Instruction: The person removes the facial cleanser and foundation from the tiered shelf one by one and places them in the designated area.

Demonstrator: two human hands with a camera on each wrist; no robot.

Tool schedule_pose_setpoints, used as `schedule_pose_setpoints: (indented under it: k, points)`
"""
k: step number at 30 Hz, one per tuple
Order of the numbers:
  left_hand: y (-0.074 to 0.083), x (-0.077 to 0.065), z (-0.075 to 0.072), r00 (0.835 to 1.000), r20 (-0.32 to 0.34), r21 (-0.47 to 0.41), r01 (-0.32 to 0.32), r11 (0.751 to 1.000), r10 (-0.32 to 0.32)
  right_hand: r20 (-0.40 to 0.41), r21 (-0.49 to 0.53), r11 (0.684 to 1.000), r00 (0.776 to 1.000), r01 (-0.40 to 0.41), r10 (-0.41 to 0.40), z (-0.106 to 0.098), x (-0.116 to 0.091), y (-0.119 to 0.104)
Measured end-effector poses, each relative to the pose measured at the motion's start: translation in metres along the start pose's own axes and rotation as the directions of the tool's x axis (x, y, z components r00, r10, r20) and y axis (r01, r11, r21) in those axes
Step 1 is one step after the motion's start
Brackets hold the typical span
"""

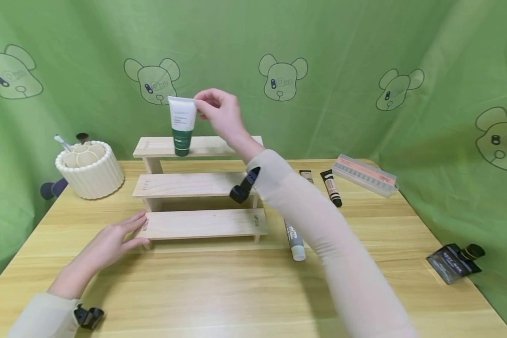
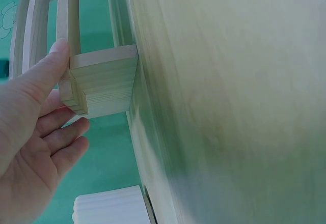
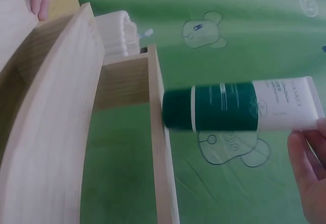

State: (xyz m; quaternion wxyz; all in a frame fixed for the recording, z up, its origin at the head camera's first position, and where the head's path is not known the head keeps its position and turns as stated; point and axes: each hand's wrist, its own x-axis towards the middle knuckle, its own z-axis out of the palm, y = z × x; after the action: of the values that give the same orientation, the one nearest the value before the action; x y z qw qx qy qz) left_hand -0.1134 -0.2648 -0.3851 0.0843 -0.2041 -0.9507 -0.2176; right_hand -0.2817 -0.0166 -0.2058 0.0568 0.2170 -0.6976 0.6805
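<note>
A three-step wooden display stand (image 1: 203,224) stands on the table. In the head view, my right hand (image 1: 225,115) pinches the flat crimped end of a white and green squeeze tube (image 1: 182,126) at its corner. The tube is upright, cap down, and in the right wrist view its green cap (image 3: 178,109) meets the top step's board (image 3: 162,147). My left hand (image 1: 111,239) grips the left end of the lowest step. In the left wrist view, the thumb (image 2: 53,63) lies on one side of that board and fingers reach round the other.
A white ribbed holder (image 1: 94,173) with brushes is at the back left. Right of the stand lie a grey tube (image 1: 295,241), a small black-capped tube (image 1: 331,188), another small tube (image 1: 306,176) and a long clear case (image 1: 363,176). A dark box (image 1: 449,264) sits near the right edge.
</note>
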Motion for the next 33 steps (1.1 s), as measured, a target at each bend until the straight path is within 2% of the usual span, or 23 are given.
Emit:
schedule_pose_setpoints:
  k: [8, 14, 18, 25, 33]
  points:
    - [0.000, 0.001, 0.000, 1.000, 0.022, -0.011, 0.018, 1.000, -0.018, -0.080, 0.116, 0.992, 0.996, 0.052, -0.043, -0.055, -0.029, -0.008]
    - [-0.002, 0.000, -0.001, 1.000, 0.015, -0.002, 0.015, 1.000, -0.015, -0.166, 0.128, 0.985, 0.981, 0.120, -0.098, -0.094, -0.047, -0.009]
    - [-0.004, 0.000, 0.000, 1.000, 0.017, 0.002, 0.020, 1.000, -0.020, -0.204, 0.118, 0.984, 0.973, 0.133, -0.107, -0.118, -0.059, -0.006]
    - [-0.005, -0.002, 0.000, 0.998, 0.045, 0.002, 0.052, 0.999, -0.052, -0.246, 0.025, 0.996, 0.966, 0.083, -0.075, -0.158, -0.081, 0.007]
    - [-0.003, -0.002, -0.003, 0.998, 0.035, 0.002, 0.047, 0.999, -0.047, -0.281, -0.047, 0.999, 0.959, 0.017, -0.029, -0.195, -0.107, 0.028]
